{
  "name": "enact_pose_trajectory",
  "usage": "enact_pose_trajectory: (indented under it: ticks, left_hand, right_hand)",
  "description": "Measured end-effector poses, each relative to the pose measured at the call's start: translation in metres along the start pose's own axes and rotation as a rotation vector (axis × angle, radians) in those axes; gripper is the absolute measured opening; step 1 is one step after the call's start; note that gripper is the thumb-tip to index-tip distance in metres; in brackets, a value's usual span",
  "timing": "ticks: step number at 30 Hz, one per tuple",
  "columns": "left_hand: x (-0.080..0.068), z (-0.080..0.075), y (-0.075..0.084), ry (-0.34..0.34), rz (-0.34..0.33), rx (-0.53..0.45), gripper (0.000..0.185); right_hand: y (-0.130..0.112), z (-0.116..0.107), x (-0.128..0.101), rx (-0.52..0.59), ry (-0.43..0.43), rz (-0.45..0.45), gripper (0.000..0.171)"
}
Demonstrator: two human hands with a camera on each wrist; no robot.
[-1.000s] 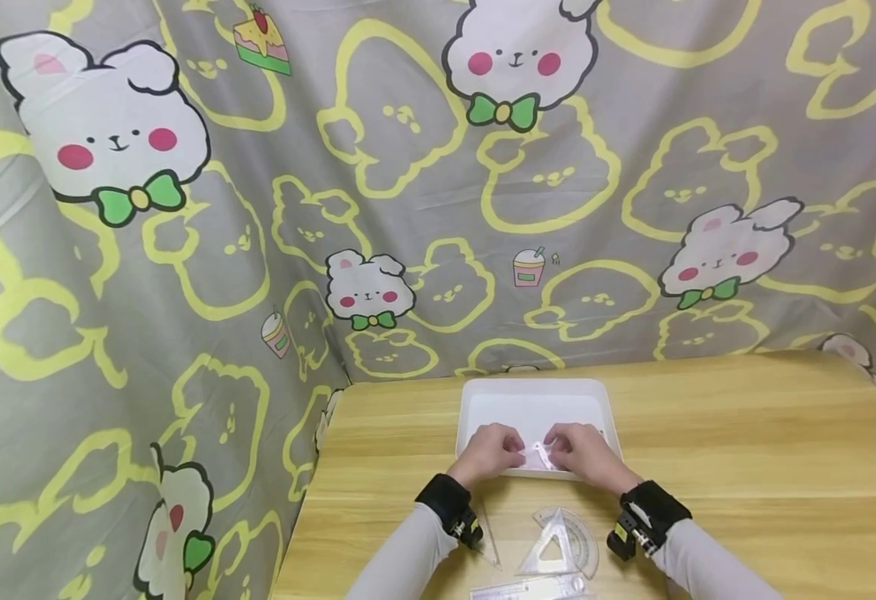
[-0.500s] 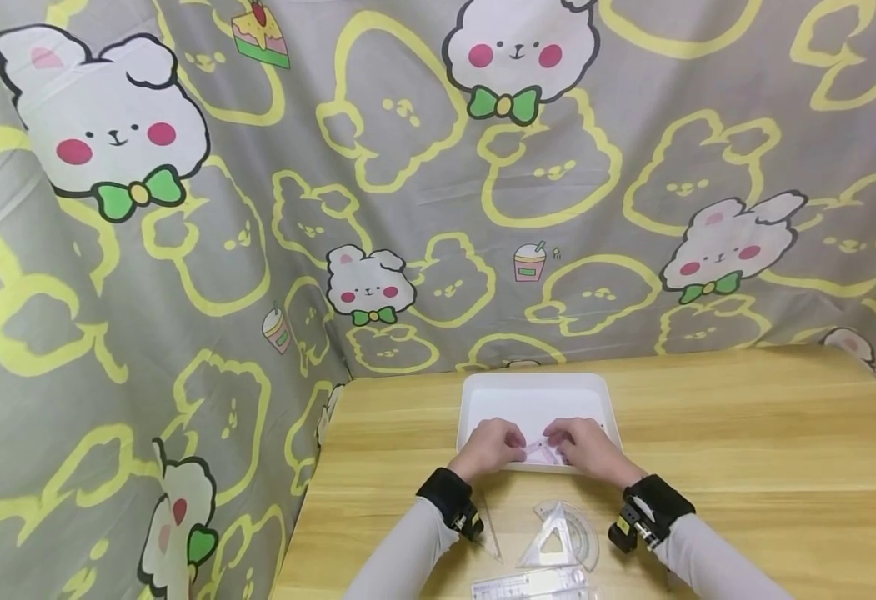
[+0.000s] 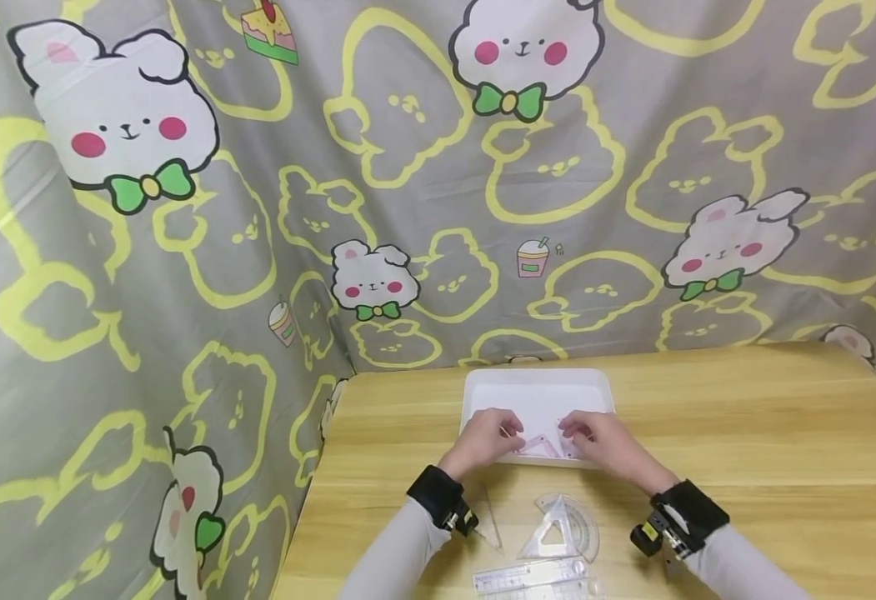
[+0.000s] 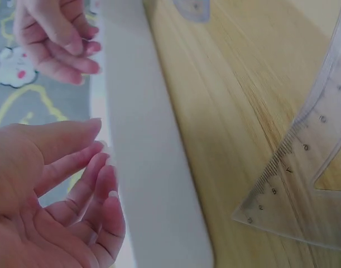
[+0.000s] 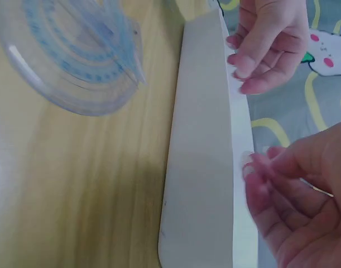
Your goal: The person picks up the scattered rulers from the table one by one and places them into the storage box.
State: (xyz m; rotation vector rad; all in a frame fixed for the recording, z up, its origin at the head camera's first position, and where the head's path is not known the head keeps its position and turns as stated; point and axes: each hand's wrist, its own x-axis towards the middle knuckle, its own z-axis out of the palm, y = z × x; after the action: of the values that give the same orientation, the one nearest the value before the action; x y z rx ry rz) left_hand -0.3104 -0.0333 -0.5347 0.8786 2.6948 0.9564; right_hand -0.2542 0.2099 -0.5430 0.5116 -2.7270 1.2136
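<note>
Both hands reach over the near side of a white tray [image 3: 535, 374]. My left hand [image 3: 485, 435] hovers with loosely bent fingers at the tray's near-left part; in the left wrist view its thumb stands apart from the fingers, nothing visible between them. Beside it in the tray lies a clear, pinkish triangular plastic piece [image 3: 539, 447]. My right hand [image 3: 597, 437] pinches another clear plastic piece [image 3: 563, 440] at the tray's near right. Only a thin edge of this piece shows in the right wrist view, and the fingers hide most of it.
On the wooden table in front of the tray lie a clear set square [image 3: 558, 507] overlapping a protractor [image 3: 592, 533], a clear ruler [image 3: 529, 577] and another clear triangle [image 3: 492, 529] near the left wrist. A patterned curtain [image 3: 438, 192] hangs behind and to the left.
My right hand has moved to the right with a clear plastic piece, away from the left hand. The two clear pieces, earlier close together, now show apart. The left hand has shifted slightly left.
</note>
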Motion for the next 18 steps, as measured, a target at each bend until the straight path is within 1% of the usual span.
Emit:
enact_pose_trajectory:
  ticks: [4, 7, 9, 10, 13, 15, 18]
  left_hand:
    - [-0.018, -0.005, 0.013, 0.003, -0.007, -0.042, 0.018]
    - [-0.036, -0.002, 0.024, 0.018, -0.014, -0.061, 0.016]
    - [-0.048, 0.003, 0.032, 0.023, -0.028, -0.057, 0.019]
    - [-0.054, 0.006, 0.035, 0.024, -0.038, -0.049, 0.021]
    - [-0.069, 0.018, 0.044, 0.018, -0.070, 0.015, 0.031]
    - [-0.078, 0.027, 0.048, 0.019, -0.086, 0.078, 0.040]
    - [-0.089, 0.039, 0.052, 0.020, -0.105, 0.141, 0.048]
  right_hand:
    - [-0.010, -0.004, -0.014, 0.000, 0.039, -0.026, 0.019]
    - [-0.018, -0.002, -0.026, 0.014, 0.067, -0.055, 0.018]
    - [-0.022, 0.000, -0.035, 0.022, 0.069, -0.085, 0.018]
    - [-0.023, 0.001, -0.039, 0.029, 0.066, -0.093, 0.018]
    - [-0.026, 0.006, -0.052, 0.047, 0.032, -0.118, 0.019]
    - [-0.027, 0.010, -0.059, 0.054, 0.003, -0.109, 0.019]
    - [-0.029, 0.017, -0.068, 0.069, -0.043, -0.083, 0.019]
